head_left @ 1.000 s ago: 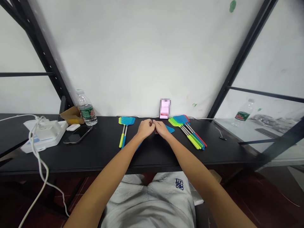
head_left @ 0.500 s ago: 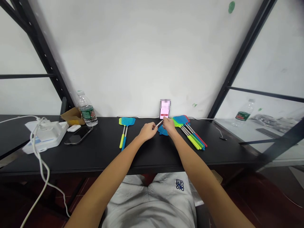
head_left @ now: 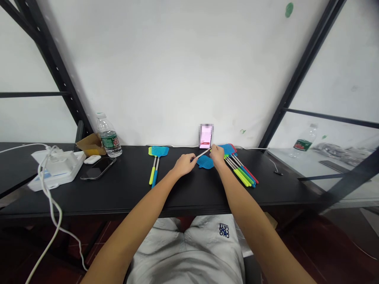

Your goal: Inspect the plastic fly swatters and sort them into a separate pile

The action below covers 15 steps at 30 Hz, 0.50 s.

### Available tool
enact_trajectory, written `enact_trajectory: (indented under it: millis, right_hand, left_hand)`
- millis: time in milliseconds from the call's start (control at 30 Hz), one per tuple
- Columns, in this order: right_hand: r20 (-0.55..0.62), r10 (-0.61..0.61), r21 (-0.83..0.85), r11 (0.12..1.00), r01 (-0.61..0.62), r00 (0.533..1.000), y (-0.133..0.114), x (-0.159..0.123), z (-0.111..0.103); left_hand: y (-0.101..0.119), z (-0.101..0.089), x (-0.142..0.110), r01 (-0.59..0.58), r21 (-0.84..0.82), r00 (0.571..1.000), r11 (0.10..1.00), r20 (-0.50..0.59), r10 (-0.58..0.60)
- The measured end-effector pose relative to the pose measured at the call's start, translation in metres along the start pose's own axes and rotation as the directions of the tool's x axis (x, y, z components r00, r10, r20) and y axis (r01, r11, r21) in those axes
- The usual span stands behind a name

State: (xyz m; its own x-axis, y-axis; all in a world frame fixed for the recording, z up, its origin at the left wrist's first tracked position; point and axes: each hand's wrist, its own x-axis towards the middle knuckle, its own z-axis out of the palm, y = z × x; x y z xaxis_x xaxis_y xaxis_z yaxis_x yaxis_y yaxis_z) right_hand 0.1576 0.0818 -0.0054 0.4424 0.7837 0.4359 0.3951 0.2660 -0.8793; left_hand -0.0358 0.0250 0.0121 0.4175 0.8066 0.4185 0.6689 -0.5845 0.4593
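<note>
A blue fly swatter (head_left: 205,162) with a thin silver telescopic rod lies between my hands on the black table (head_left: 124,189). My left hand (head_left: 185,163) is closed around its handle end. My right hand (head_left: 217,154) pinches the rod near the blue head, and the rod stretches out between the two hands. A bundle of several swatters (head_left: 237,163) in green, blue and red lies just right of my right hand. Two more swatters (head_left: 156,161), green and blue, lie left of my left hand.
A phone (head_left: 206,136) leans on the wall behind my hands. At the left stand a water bottle (head_left: 108,136), a cardboard box (head_left: 90,145), a dark phone (head_left: 97,168), an earbud case (head_left: 92,159) and a white box with cables (head_left: 56,167). A black frame post (head_left: 296,79) rises at right.
My hands have moved apart: the right hand has gone right and back with the swatter head, drawing the silver rod out longer. The left hand has stayed nearly still.
</note>
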Motion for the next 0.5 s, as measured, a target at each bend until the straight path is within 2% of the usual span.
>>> enact_trajectory:
  millis: [67,133,300,500]
  right_hand:
    - [-0.070,0.057,-0.008,0.998,-0.058,0.996,0.000,0.002,-0.004]
    - [-0.093,0.097,-0.023,0.995,-0.099,0.991,-0.001,0.003,-0.008]
    - [-0.139,0.114,-0.159,0.978,-0.136,0.984,-0.002,0.003,-0.011]
    - [-0.207,0.063,-0.252,0.961,-0.115,0.976,-0.005,0.001,-0.013]
  left_hand:
    - [0.001,-0.001,-0.001,0.030,0.040,1.000,0.999,0.004,-0.031]
    - [0.001,-0.002,-0.001,0.082,0.095,0.997,0.992,-0.002,-0.082]
    - [-0.001,-0.002,-0.001,0.200,0.205,0.980,0.958,-0.016,-0.201]
    - [0.000,-0.006,-0.001,0.190,0.231,0.980,0.954,0.016,-0.199]
